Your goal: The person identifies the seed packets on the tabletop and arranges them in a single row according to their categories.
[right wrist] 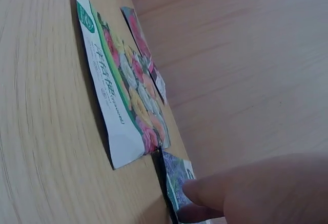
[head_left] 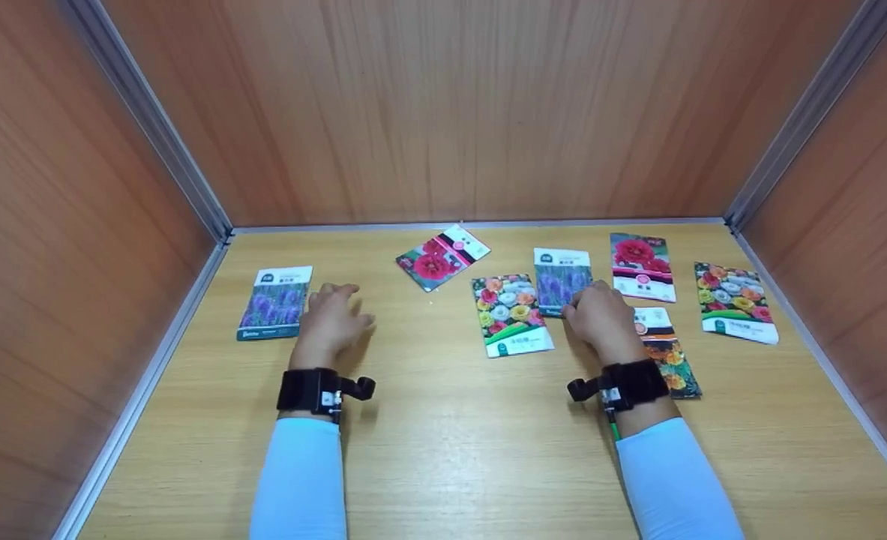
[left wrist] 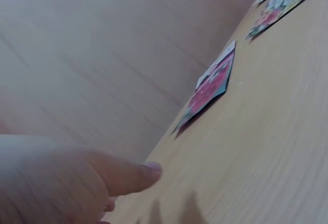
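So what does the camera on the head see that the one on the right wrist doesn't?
Only the head view shows both hands at once: the left hand beside a purple-flower packet, plus packets along the right side, such as the far-right packet. Only the right wrist view shows, close up, a fingertip resting on the lavender packet. Both show the right hand, the multicoloured-flower packet and the wooden table.

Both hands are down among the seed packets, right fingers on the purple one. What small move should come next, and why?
Probably pinch and lift the purple-flower packet. The right hand already has fingertips on its near edge, but it lies flat beside the mixed-flower packet. The left hand rests beside a matching purple packet, holding nothing.
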`<action>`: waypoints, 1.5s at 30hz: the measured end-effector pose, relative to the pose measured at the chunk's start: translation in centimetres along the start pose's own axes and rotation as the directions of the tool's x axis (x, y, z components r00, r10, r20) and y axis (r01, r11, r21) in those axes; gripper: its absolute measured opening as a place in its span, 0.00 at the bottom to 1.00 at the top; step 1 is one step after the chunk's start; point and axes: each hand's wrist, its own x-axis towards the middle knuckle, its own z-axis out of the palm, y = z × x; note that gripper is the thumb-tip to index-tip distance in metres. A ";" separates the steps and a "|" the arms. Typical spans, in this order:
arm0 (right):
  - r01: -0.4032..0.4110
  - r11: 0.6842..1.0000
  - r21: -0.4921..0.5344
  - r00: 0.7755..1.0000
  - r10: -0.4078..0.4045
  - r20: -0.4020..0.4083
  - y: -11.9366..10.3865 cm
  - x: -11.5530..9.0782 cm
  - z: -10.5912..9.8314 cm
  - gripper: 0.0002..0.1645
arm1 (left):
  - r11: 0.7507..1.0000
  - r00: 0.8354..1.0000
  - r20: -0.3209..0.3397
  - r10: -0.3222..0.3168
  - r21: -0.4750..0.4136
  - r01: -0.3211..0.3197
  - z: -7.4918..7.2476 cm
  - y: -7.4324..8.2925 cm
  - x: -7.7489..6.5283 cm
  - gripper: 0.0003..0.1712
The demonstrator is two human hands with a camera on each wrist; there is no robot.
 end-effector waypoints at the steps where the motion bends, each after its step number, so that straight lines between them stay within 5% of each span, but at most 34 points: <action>1: -0.007 1.000 0.001 1.000 0.007 -0.007 0.1 0.1 0.0 0.21 | 1.000 1.000 0.013 0.002 0.005 -0.002 0.2 0.1 0.0 0.45; 6: -0.063 0.997 0.032 0.998 0.064 -0.027 0.3 0.4 0.1 0.28 | 1.000 0.999 0.051 -0.002 0.030 0.000 1.0 0.1 0.0 0.50; 17: -0.104 0.976 0.193 0.994 0.106 0.003 1.5 0.9 -0.6 0.46 | 0.993 0.996 0.088 0.011 0.115 -0.021 1.0 0.8 0.0 0.45; 23: -0.138 0.914 0.382 0.989 0.148 0.005 1.9 1.1 -1.5 0.34 | 0.995 0.995 0.099 -0.008 0.097 -0.002 1.3 0.9 0.1 0.44; 32: -0.103 0.823 0.558 0.979 0.182 -0.088 0.8 0.9 -2.7 0.24 | 0.990 0.991 0.132 -0.028 -0.134 0.045 1.2 2.7 -0.2 0.35; 38: -0.028 0.758 0.651 0.985 0.131 -0.111 -2.4 0.1 -2.9 0.22 | 0.954 0.978 0.209 0.020 -0.296 0.044 1.5 6.1 -0.6 0.29; 41: 0.029 0.724 0.689 0.992 0.066 -0.111 -4.5 -0.4 -1.5 0.19 | 0.931 0.972 0.229 0.048 -0.364 0.039 2.0 7.5 -0.6 0.28; 45: 0.056 0.638 0.768 0.998 -0.023 -0.054 -7.1 -1.1 0.9 0.13 | 0.882 0.960 0.273 0.060 -0.464 0.077 2.9 8.6 -0.8 0.31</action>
